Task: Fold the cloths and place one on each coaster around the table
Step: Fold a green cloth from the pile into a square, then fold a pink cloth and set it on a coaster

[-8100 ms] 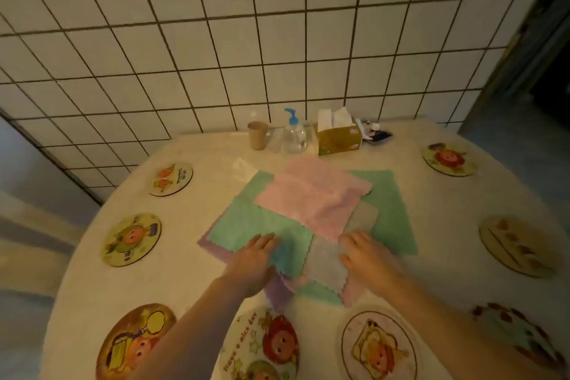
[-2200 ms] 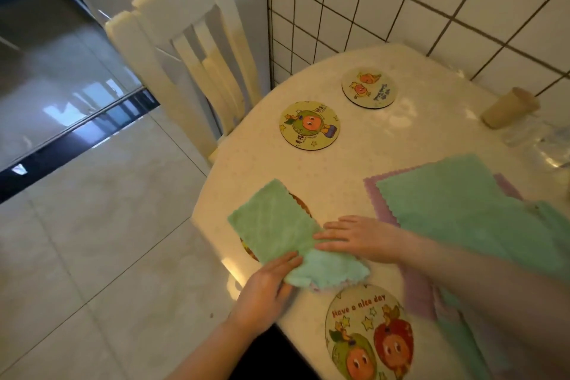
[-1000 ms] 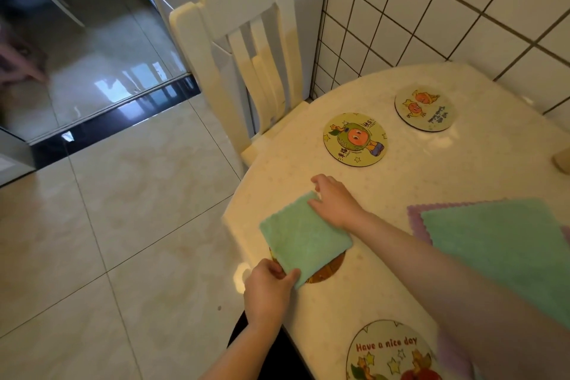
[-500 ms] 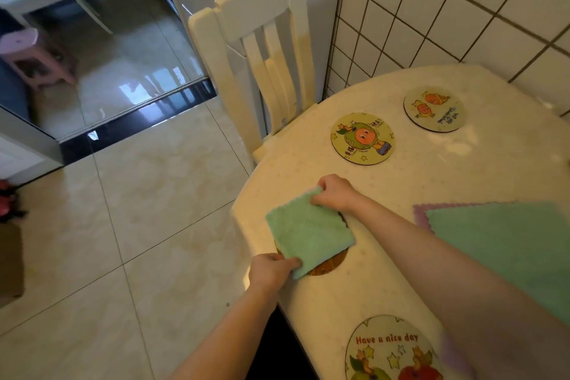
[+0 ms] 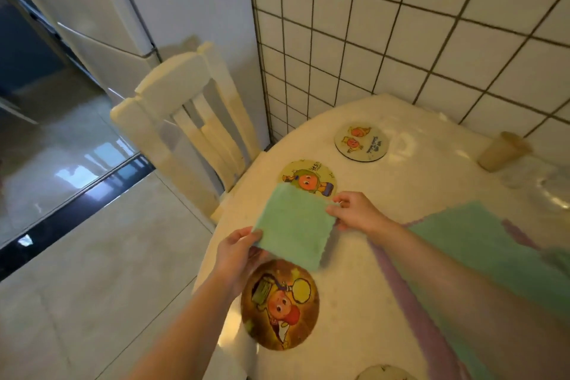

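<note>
Left hand pinches near corner of folded green cloth. Right hand pinches far right corner. Cloth held flat just above round table, between brown coaster near table edge and yellow coaster farther back; far edge covers part of yellow coaster. White coaster beyond. Spread green cloth on purple cloth at right. Cream chair beside table.

The folded green cloth looked soft, matt and nubbly with a pinked edge. The coasters at 6 o'clock showed glossy printed faces. Glazed wall tiles and polished floor tiles shone; the painted wooden chair looked smooth.
</note>
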